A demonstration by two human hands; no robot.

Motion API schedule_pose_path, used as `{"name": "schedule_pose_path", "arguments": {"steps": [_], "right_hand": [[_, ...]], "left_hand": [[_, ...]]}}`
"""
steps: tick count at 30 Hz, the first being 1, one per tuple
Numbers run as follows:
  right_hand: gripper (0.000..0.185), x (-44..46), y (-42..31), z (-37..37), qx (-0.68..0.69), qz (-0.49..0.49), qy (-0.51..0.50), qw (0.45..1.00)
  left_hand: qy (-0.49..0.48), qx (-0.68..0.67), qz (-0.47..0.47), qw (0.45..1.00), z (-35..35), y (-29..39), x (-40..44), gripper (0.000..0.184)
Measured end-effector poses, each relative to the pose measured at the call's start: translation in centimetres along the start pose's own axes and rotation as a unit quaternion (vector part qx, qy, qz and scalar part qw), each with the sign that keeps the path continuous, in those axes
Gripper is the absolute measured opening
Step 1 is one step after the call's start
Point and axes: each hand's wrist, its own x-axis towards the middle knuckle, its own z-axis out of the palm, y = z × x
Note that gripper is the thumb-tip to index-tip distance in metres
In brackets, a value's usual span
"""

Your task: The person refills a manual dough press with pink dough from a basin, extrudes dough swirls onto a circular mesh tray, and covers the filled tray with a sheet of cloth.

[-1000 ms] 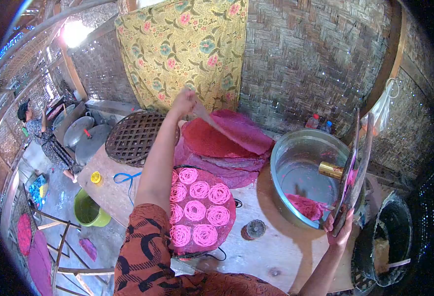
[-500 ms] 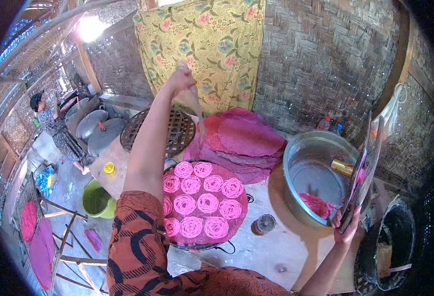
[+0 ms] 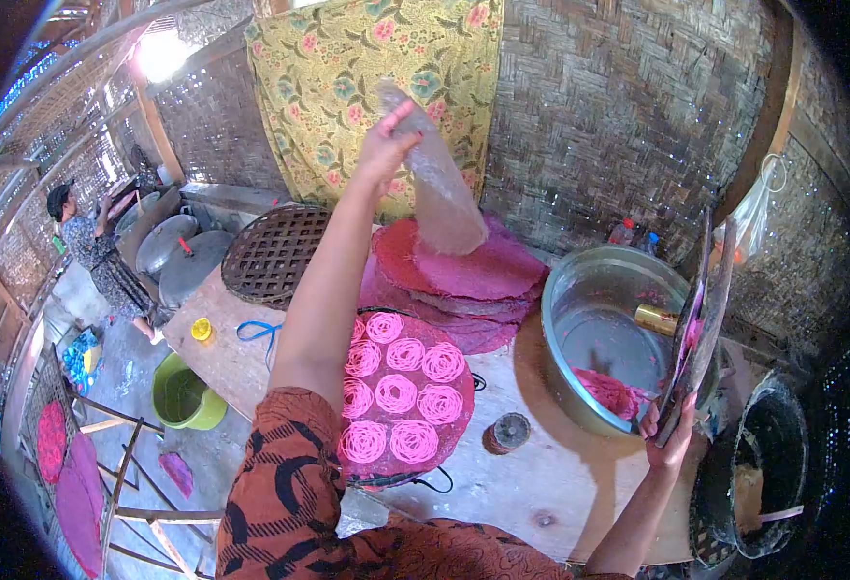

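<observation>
My left hand (image 3: 386, 147) grips a translucent plastic sheet (image 3: 444, 193) by its upper part, raised in front of the yellow floral cloth. The sheet hangs over a stack of dark pink round cloths (image 3: 521, 271). My right hand (image 3: 671, 430) is wrapped around the lower end of a pair of long, worn wooden bars (image 3: 710, 338), held upright with some pink between them. Below my left arm sits a round tray with pink noodle-like coils (image 3: 405, 353) on a pink cloth, partly hidden by that arm. A gold cylinder (image 3: 655, 319) shows against the bars; whether it joins them, I cannot tell.
A large metal basin (image 3: 565, 362) with pink dough stands beside the bars. A small dark fluted cylinder (image 3: 507, 433) is on the table. A woven basket tray (image 3: 270, 253), green bucket (image 3: 188, 391) and black bucket (image 3: 773, 464) surround it. Another person (image 3: 96, 246) stands far left.
My left hand has moved right with the plastic sheet, which now hangs spread out instead of bunched. The right hand keeps its hold on the wooden bars. The view has shifted slightly.
</observation>
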Motion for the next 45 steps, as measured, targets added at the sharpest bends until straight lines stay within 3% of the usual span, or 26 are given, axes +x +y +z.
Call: {"name": "schedule_pose_path", "arguments": {"steps": [1, 3, 5, 9, 12, 13, 15, 17, 18, 19, 21, 22, 25, 29, 31, 33, 35, 37, 38, 40, 41, 45], "right_hand": [[0.060, -0.1, 0.1, -0.1, 0.000, 0.001, 0.004, 1.000], [0.060, 0.0, 0.1, -0.2, -0.002, -0.005, 0.004, 1.000], [0.060, 0.0, 0.0, -0.2, -0.007, -0.009, -0.011, 1.000], [0.061, 0.0, 0.2, -0.3, 0.010, -0.011, -0.001, 1.000], [0.055, -0.2, 0.5, -1.0, 0.021, -0.008, -0.007, 1.000], [0.055, 0.0, 0.5, -1.2, 0.019, -0.011, -0.012, 1.000], [0.055, -0.3, 0.3, -0.1, 0.030, -0.013, 0.034, 0.999], [0.054, -0.2, 0.5, -0.6, 0.022, -0.018, 0.023, 0.999], [0.055, -0.1, 0.5, -0.7, 0.025, -0.016, 0.011, 1.000], [0.055, -0.1, 0.6, -0.8, 0.025, -0.014, 0.015, 0.999], [0.057, -0.1, 0.7, -0.9, 0.025, -0.030, 0.002, 0.999], [0.057, -0.1, 0.8, -0.9, 0.026, -0.028, 0.005, 0.999], [0.058, -0.1, 0.9, -1.1, 0.024, -0.038, 0.022, 0.999], [0.068, -0.1, 0.8, -1.4, 0.021, -0.034, 0.011, 0.999], [0.068, -0.3, 1.0, -1.4, 0.033, -0.033, 0.025, 0.999], [0.068, -0.3, 1.1, -1.3, 0.049, -0.044, 0.045, 0.997], [0.066, -0.2, 1.0, -0.8, 0.056, -0.040, 0.043, 0.997], [0.065, -0.2, 1.0, -0.8, 0.041, -0.050, 0.034, 0.997], [0.065, -0.3, 1.0, -0.8, 0.041, -0.052, 0.035, 0.997], [0.064, -0.3, 1.1, -0.7, 0.057, -0.049, 0.065, 0.995], [0.064, -0.4, 1.1, -0.9, 0.055, -0.049, 0.067, 0.995], [0.062, -0.4, 0.8, -0.6, 0.064, -0.041, 0.047, 0.996]], "left_hand": [[0.021, -0.097, 0.052, 0.994, -0.3, -0.2, -0.1, 0.062], [0.043, -0.104, 0.056, 0.992, -1.6, -3.7, 0.0, 0.062], [0.074, 0.006, -0.083, 0.994, -3.3, -9.5, -0.1, 0.065], [0.075, 0.099, -0.099, 0.987, -3.9, -20.8, -2.1, 0.061], [0.043, 0.118, -0.161, 0.979, -4.9, -29.4, -3.1, 0.055], [0.023, 0.240, -0.051, 0.969, -5.3, -32.6, -3.7, 0.053], [0.004, 0.354, 0.060, 0.933, -5.3, -33.2, -4.7, 0.051], [0.039, 0.341, -0.111, 0.933, -5.0, -30.5, -6.1, 0.046], [0.160, 0.458, -0.052, 0.873, -6.5, -32.5, -5.8, 0.042], [0.156, 0.459, -0.054, 0.873, -7.1, -32.3, -6.0, 0.042], [0.114, 0.342, -0.226, 0.905, -8.6, -31.3, -6.8, 0.038], [0.137, 0.346, -0.176, 0.911, -12.2, -41.2, -5.0, 0.035], [0.105, 0.401, -0.246, 0.876, -11.5, -33.8, -5.4, 0.034], [0.122, 0.380, -0.105, 0.911, -12.8, -32.4, -4.3, 0.028], [0.146, 0.345, -0.126, 0.919, -13.0, -31.3, -3.6, 0.025], [0.130, 0.207, -0.217, 0.945, -13.1, -29.7, -3.8, 0.026], [0.034, 0.260, -0.288, 0.921, -13.4, -29.3, -4.3, 0.026], [0.022, 0.108, -0.440, 0.891, -11.7, -29.2, -5.8, 0.029], [0.021, 0.107, -0.439, 0.892, -12.3, -31.0, -5.8, 0.029], [-0.039, 0.187, -0.316, 0.929, -13.3, -34.7, -5.3, 0.027], [-0.041, 0.186, -0.317, 0.929, -13.3, -35.0, -5.2, 0.027], [0.100, 0.333, -0.138, 0.927, -12.8, -30.6, -3.3, 0.035]]}}
